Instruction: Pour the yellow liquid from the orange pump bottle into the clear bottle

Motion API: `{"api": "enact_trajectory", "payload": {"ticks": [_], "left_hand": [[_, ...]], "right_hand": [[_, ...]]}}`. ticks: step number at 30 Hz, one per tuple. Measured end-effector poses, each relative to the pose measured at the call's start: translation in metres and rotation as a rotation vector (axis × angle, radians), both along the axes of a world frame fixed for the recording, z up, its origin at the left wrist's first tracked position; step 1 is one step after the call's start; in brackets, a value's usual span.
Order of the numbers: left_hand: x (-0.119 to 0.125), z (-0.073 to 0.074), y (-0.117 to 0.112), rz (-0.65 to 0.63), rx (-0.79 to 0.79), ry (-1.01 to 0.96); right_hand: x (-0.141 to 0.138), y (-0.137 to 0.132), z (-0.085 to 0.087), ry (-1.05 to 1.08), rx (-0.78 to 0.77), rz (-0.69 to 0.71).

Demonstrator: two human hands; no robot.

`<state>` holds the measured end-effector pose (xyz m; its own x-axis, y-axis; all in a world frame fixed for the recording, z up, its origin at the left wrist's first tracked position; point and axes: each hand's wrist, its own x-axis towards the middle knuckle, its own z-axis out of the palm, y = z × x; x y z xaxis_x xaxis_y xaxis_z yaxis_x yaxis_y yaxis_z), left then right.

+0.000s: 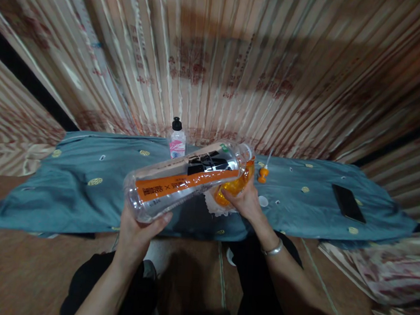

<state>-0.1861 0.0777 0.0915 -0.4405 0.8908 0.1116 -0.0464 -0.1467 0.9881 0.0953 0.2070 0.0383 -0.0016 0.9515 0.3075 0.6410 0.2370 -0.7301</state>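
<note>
My left hand (pixel 138 229) is wrapped round the base of a large clear plastic bottle (pixel 183 179) with an orange and black label. The bottle is tilted, its neck up and to the right. Its mouth is at the top of a smaller bottle of orange liquid (pixel 225 197), gripped by my right hand (pixel 245 198). Whether liquid is flowing between them I cannot tell. Under the orange bottle lies a white lacy cloth (pixel 215 209). An orange pump top (pixel 263 174) with a pale tube rests just right, near a small white cap (pixel 263 201).
A clear bottle with a black cap and pink label (pixel 177 143) stands behind the large bottle. At the right lies a dark phone (pixel 348 203). Everything rests on a teal patterned cloth (pixel 73 201), with a pleated curtain (pixel 216 71) hanging behind.
</note>
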Motion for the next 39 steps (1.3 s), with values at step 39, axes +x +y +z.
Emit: {"api": "enact_trajectory", "payload": {"ticks": [39], "left_hand": [[0.046,-0.013,0.017,-0.085,-0.275,-0.956]], "right_hand": [[-0.01,0.007,-0.007,0.186,0.066,0.091]]}}
